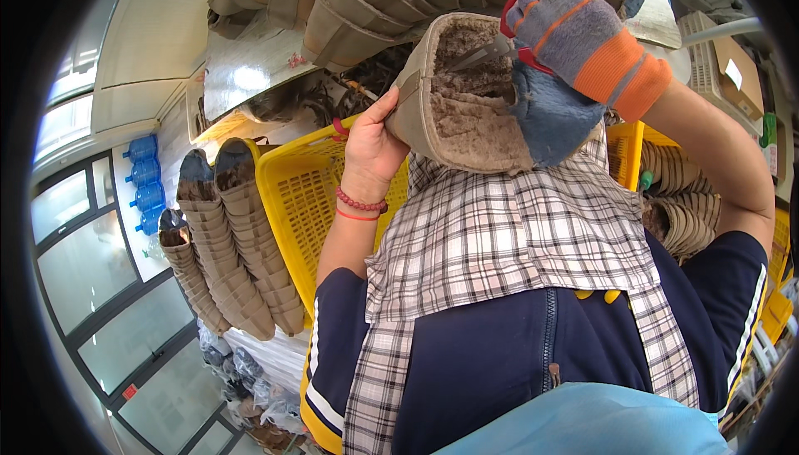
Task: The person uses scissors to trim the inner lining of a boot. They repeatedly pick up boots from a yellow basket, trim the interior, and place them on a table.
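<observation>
While our bare left hand (372, 149) holds the brown pulp pot (454, 97) up by its rim and our gloved right hand (574, 35) grips the small metal blade (483, 54) inside it, we should scrape softly so the thin wall does not tear.

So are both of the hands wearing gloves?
No. Only the right hand wears a grey and orange glove; the left hand is bare, holding the brown fibre pot.
</observation>
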### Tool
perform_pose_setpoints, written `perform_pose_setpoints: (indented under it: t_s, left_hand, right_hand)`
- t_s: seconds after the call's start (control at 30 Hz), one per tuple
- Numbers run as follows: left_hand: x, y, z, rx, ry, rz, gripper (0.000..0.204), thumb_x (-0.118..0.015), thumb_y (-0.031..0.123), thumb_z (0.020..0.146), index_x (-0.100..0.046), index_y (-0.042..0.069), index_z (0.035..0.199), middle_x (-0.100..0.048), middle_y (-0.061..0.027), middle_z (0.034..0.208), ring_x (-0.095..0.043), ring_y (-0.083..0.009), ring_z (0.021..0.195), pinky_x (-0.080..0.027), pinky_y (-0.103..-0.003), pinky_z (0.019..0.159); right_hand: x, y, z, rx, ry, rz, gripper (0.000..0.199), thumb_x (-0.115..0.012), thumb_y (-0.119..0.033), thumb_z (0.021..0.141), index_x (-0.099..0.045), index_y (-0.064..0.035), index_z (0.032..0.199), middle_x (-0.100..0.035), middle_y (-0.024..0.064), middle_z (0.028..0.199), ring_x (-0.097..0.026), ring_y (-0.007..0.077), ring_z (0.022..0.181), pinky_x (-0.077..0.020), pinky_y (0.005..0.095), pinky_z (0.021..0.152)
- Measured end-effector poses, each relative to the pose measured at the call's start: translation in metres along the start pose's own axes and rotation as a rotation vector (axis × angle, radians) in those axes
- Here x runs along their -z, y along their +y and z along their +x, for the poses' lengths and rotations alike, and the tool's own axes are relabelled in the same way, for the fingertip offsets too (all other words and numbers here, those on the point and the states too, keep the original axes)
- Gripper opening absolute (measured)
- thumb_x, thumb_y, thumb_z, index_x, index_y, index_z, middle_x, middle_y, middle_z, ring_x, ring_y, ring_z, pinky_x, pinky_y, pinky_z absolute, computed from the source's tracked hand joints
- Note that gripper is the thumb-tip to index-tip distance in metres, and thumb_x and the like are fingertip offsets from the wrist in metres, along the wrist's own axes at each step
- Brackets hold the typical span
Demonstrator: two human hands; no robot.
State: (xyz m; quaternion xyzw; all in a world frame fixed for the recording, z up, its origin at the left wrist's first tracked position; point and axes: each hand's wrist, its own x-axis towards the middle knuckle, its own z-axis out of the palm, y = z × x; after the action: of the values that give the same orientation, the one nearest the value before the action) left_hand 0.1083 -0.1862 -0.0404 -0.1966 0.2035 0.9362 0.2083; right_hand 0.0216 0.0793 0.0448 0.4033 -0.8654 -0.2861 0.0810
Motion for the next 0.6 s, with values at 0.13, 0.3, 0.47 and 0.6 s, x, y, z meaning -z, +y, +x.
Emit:
perform_pose_setpoints:
  t_s: [0.13,0.3,0.47,0.6]
  left_hand:
    - [0.001,0.0,0.0,0.014,-0.009,-0.021,0.033,-0.044,0.015,0.094,-0.05,-0.003,0.12,-0.059,-0.0166,0.115,-0.055,-0.0267,0.108,-0.04,-0.04,0.099]
    - [0.004,-0.001,0.006,0.013,-0.043,0.036,0.035,-0.044,0.016,0.094,-0.048,-0.003,0.123,-0.055,-0.0151,0.121,-0.052,-0.0257,0.113,-0.037,-0.039,0.101]
    - [-0.055,-0.032,0.024,-0.074,-0.174,0.452,0.039,-0.048,0.018,0.093,-0.044,0.001,0.128,-0.053,-0.0101,0.125,-0.051,-0.0206,0.114,-0.037,-0.033,0.099]
    - [-0.102,-0.08,0.056,-0.176,-0.391,0.774,0.034,-0.056,0.022,0.091,-0.052,0.001,0.118,-0.057,-0.0074,0.119,-0.051,-0.0127,0.108,-0.038,-0.029,0.095]
  right_hand:
    - [-0.008,-0.002,-0.005,-0.083,0.056,0.1,0.038,-0.072,-0.025,0.069,-0.061,-0.0109,0.103,-0.061,0.0059,0.095,-0.06,0.0209,0.09,-0.0469,0.0324,0.079]
    - [-0.013,0.027,-0.038,-0.24,0.439,0.434,0.037,-0.074,-0.035,0.067,-0.061,-0.0122,0.093,-0.062,0.0052,0.085,-0.061,0.0224,0.079,-0.0491,0.0323,0.07]
    - [-0.008,-0.006,-0.069,-0.584,0.263,1.878,0.041,-0.078,-0.028,0.07,-0.061,-0.0035,0.099,-0.062,0.0064,0.082,-0.058,0.0132,0.08,-0.047,0.0266,0.073]
    - [-0.001,-0.04,-0.077,-0.928,0.7,2.031,0.042,-0.074,-0.02,0.075,-0.056,0.0004,0.108,-0.062,0.0067,0.094,-0.057,0.0127,0.084,-0.0468,0.027,0.075]
